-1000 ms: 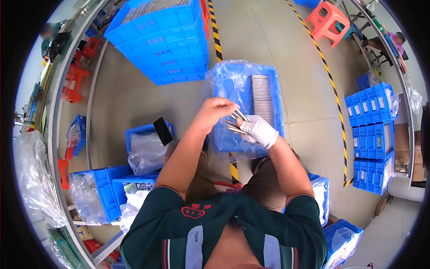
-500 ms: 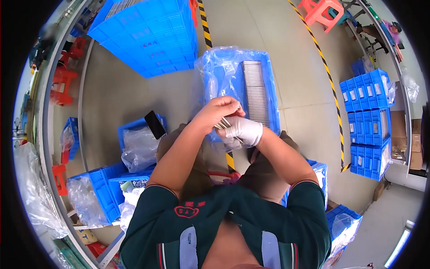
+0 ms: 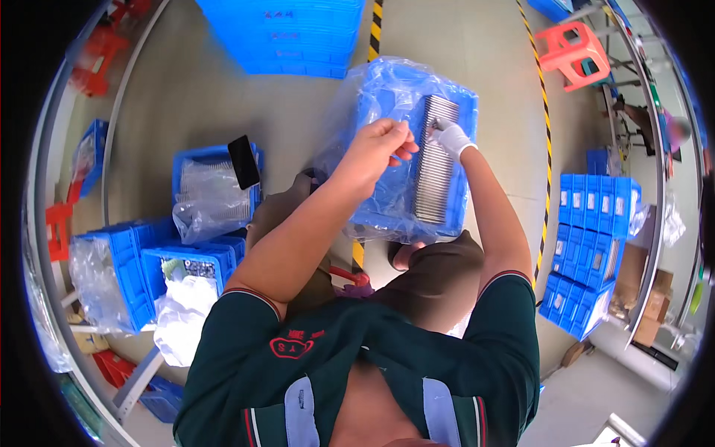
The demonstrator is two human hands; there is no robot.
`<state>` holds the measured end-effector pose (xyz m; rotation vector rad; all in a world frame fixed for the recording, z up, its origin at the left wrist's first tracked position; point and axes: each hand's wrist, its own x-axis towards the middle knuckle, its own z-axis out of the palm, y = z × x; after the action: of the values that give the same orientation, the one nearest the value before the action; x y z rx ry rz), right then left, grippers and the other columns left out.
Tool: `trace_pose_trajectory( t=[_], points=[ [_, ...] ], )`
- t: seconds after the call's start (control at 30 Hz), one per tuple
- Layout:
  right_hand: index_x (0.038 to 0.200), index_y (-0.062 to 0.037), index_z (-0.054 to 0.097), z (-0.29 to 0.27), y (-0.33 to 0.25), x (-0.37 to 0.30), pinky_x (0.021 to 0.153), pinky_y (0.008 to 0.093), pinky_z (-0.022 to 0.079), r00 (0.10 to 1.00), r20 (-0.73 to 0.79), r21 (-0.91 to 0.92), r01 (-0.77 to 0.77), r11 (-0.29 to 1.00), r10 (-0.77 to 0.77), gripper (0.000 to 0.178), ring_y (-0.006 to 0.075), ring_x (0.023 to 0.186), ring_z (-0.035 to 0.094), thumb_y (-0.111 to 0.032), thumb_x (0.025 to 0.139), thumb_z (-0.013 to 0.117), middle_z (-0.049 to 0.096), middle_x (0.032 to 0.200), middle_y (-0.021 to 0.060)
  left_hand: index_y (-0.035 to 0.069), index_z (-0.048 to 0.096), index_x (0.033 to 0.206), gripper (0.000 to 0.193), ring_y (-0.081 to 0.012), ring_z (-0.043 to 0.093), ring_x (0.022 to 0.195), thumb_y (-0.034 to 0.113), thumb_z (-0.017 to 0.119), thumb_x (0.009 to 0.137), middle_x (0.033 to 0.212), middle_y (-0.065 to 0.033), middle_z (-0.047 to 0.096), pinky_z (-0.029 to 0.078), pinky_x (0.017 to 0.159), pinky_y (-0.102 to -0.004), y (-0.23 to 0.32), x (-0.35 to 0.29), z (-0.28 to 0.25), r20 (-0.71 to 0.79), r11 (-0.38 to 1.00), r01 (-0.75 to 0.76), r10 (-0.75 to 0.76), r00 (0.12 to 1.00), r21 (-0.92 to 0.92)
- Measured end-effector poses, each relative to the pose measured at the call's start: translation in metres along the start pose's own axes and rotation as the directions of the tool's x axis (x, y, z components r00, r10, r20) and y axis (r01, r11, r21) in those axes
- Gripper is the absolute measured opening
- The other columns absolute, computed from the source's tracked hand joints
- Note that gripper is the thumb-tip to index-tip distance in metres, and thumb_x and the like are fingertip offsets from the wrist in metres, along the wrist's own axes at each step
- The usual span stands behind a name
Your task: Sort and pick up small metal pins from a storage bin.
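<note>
My bare left hand (image 3: 381,152) hovers above the plastic-lined left side of a blue crate (image 3: 465,104). Its thumb and fingertips come together in a pinch, and I cannot make out anything between them. My right hand, in a white glove (image 3: 454,139), reaches down onto a long row of thin metal rods (image 3: 434,179) packed side by side in the crate's right half. Its fingers close at the far part of that row, on rods partly hidden by the glove. Clear plastic film (image 3: 387,97) drapes over the crate's left side and rim.
Stacked blue crates (image 3: 287,37) stand ahead. A smaller crate with a plastic bag (image 3: 212,194) and a black phone (image 3: 243,162) is at left, above more crates (image 3: 141,276). Crate stacks (image 3: 588,246) and a red stool (image 3: 575,54) stand right. Striped floor tape (image 3: 548,149) runs past.
The bundle of metal rods was between both hands. My hands have since parted: the right has moved forward onto the row, while the left stays raised beside it. The view has shifted too.
</note>
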<state>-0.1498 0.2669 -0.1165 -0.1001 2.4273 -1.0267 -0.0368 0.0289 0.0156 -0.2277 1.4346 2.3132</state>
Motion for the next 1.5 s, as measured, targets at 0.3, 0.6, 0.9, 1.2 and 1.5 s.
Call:
trace_pose_trajectory(
  t=[0.3, 0.6, 0.9, 1.2, 1.5],
  points=[
    [0.097, -0.0095, 0.058, -0.006, 0.014, 0.027, 0.076, 0.0373, 0.043, 0.997, 0.028, -0.577, -0.038, 0.816, 0.066, 0.025, 0.0325, 0.089, 0.056, -0.023, 0.076, 0.058, 0.059, 0.094, 0.0161, 0.007, 0.054, 0.082, 0.023, -0.0084, 0.049, 0.068, 0.027, 0.046, 0.088, 0.078, -0.0032, 0.058, 0.038, 0.062, -0.0225, 0.009, 0.000, -0.009, -0.016, 0.999, 0.005, -0.006, 1.000, -0.044],
    [0.096, -0.0115, 0.059, 0.012, -0.019, 0.006, 0.076, 0.0400, 0.048, 0.989, -0.070, -0.832, -0.131, 0.539, 0.133, 0.022, 0.0312, 0.092, 0.057, -0.014, 0.082, 0.041, 0.058, 0.097, 0.0149, 0.006, 0.054, 0.082, 0.022, -0.0078, 0.048, 0.065, 0.026, 0.046, 0.088, 0.077, -0.0027, 0.057, 0.038, 0.060, -0.0217, 0.010, -0.003, -0.010, -0.025, 0.998, 0.003, -0.005, 1.000, -0.056],
    [0.090, -0.0107, 0.060, 0.013, -0.014, -0.002, 0.073, 0.0386, 0.049, 0.992, -0.128, -0.859, -0.107, 0.501, -0.009, 0.020, 0.0295, 0.091, 0.057, -0.012, 0.081, 0.042, 0.059, 0.092, 0.0137, 0.006, 0.054, 0.082, 0.022, -0.0079, 0.048, 0.064, 0.026, 0.046, 0.088, 0.076, -0.0025, 0.057, 0.038, 0.060, -0.0218, 0.008, -0.002, -0.009, -0.018, 0.997, -0.022, 0.021, 1.000, -0.070],
    [0.084, -0.0095, 0.062, 0.013, -0.003, 0.008, 0.067, 0.0367, 0.051, 0.976, -0.219, -0.863, -0.183, 0.470, -0.021, 0.018, 0.0269, 0.084, 0.060, -0.012, 0.080, 0.045, 0.061, 0.086, 0.0115, 0.007, 0.054, 0.079, 0.022, -0.0071, 0.047, 0.062, 0.027, 0.048, 0.086, 0.074, -0.0021, 0.057, 0.037, 0.059, -0.0213, 0.009, -0.001, -0.007, -0.035, 0.996, -0.013, 0.010, 0.999, -0.088],
    [0.072, -0.0081, 0.065, 0.023, -0.001, 0.005, 0.061, 0.0352, 0.051, 0.982, -0.181, -0.945, -0.155, 0.289, -0.063, 0.018, 0.0245, 0.075, 0.062, -0.011, 0.077, 0.047, 0.063, 0.078, 0.0094, 0.007, 0.054, 0.080, 0.022, -0.0073, 0.048, 0.063, 0.027, 0.048, 0.087, 0.075, -0.0021, 0.057, 0.037, 0.059, -0.0214, 0.008, -0.001, -0.008, -0.030, 0.996, -0.013, 0.011, 1.000, -0.084]
  ],
)
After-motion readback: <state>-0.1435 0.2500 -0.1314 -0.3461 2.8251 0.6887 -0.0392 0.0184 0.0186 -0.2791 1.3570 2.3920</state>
